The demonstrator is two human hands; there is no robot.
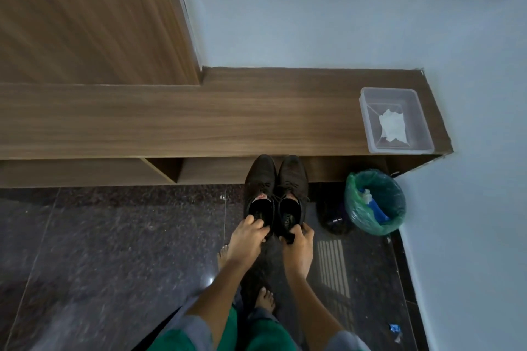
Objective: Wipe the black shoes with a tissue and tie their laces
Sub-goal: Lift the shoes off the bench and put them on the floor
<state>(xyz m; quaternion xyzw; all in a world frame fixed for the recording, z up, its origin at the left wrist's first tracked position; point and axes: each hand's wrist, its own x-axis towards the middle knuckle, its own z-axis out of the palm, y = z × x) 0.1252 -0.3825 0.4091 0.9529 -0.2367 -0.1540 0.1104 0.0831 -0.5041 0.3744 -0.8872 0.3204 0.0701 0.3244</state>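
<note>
Two black lace-up shoes are side by side with toes pointing at the wooden bench. My left hand (247,239) grips the heel rim of the left shoe (260,179), fingers curled into its opening. My right hand (298,245) grips the heel of the right shoe (293,179) the same way. The laces lie loose over both tongues. Whether the shoes rest on the floor or hang just above it I cannot tell. A crumpled white tissue (393,125) lies in a clear plastic tub (368,122) at the bench's right end.
The low wooden bench (199,120) runs along the wall with open cubbies beneath. A bin with a green liner (375,201) stands to the right of the shoes. A dark round object (332,214) sits beside it. My bare feet are on the dark tiled floor (114,236).
</note>
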